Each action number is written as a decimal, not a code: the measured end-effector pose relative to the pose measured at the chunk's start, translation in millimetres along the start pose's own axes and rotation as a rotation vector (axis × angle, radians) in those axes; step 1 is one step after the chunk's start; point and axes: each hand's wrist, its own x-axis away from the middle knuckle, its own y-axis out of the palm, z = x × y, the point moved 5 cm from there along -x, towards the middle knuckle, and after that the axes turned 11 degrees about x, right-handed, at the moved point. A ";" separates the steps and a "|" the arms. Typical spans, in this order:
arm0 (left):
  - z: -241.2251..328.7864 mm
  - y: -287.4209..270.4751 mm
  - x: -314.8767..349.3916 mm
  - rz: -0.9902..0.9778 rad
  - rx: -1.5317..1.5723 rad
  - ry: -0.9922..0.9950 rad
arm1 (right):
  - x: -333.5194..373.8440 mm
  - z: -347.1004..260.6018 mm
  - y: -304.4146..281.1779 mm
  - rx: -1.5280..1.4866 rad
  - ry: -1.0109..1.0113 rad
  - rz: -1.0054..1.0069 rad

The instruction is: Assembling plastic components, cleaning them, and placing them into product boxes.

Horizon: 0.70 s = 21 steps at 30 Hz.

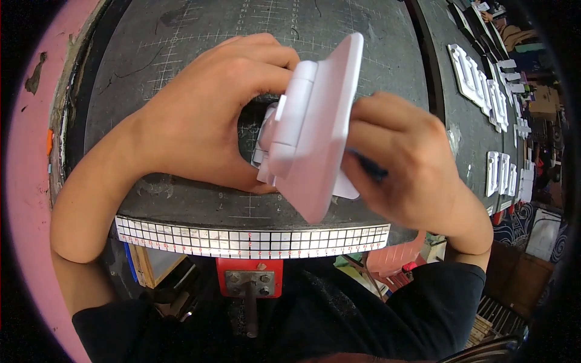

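Note:
A white plastic hinged stand (321, 133), with a flat plate tilted up on a barrel-like hinge, is held just above the dark work table (200, 206). My left hand (212, 103) curves around its left side, fingers at the far end of the hinge and thumb near its lower end. On the right, my right hand (405, 157) is closed behind the plate, its fingers curled. Something dark blue shows between those fingers, but blur and the hand hide what it is. The plate hides the fingertips of my right hand.
A white ruler strip (254, 240) runs along the table's near edge, above a red bracket (249, 278) with bolts. White plastic parts (475, 78) lie in rows on another dark surface at right. A pink wall (30, 199) borders the left. A reddish plastic chair (393, 257) stands below.

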 end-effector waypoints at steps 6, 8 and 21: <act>0.7 -2.0 0.1 -0.001 -0.004 0.009 | 4.8 -4.0 -3.1 -0.006 0.000 0.012; -0.5 -1.5 1.1 0.003 0.000 0.007 | 1.6 1.1 -2.5 0.060 0.005 0.005; -3.2 0.6 -0.7 0.010 -0.020 -0.003 | 6.0 -14.6 -5.0 -0.013 -0.100 0.059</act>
